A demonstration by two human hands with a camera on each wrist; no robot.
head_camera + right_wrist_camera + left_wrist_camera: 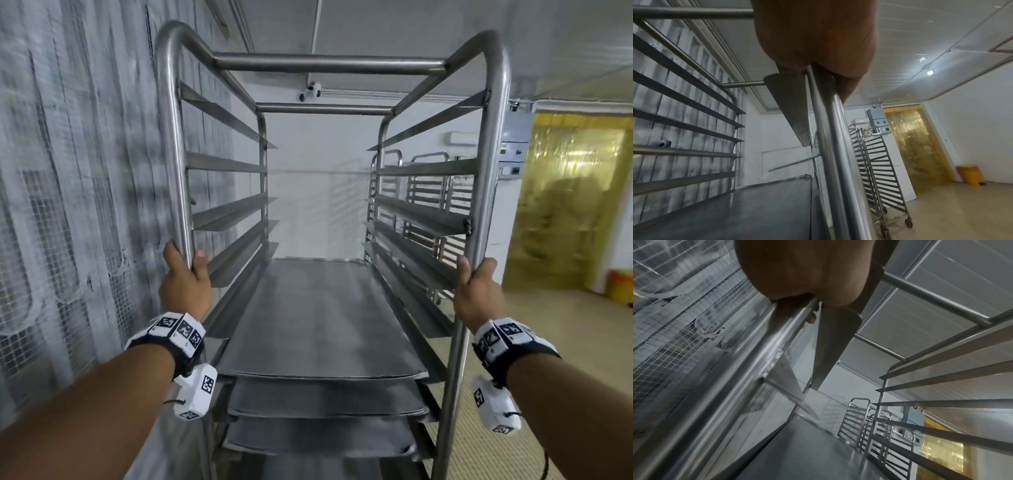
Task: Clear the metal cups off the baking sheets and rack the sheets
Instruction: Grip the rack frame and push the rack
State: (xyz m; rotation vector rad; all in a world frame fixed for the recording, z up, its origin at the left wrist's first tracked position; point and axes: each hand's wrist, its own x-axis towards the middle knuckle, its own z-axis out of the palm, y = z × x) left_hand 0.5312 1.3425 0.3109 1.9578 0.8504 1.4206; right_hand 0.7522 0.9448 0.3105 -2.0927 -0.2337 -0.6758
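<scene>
Hands (186, 281) (479, 291) grip tubular steel rack (329, 65) (flat sheets (318, 325) inside).

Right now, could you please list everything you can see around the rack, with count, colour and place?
Rack: one, silver steel, directly ahead, held by both front posts.
Baking sheets: at least three, grey metal, stacked on the lower runners; upper runners bare.
Other racks: at least two, silver, against the far wall.
Strip curtain: one, yellow, doorway at right.
Bin: one, yellow, on the floor by the curtain.
Mesh wall: one, grey-white, at left.
Metal cups: none visible.
Left hand: grip round the left post.
Right hand: grip round the right post.
</scene>
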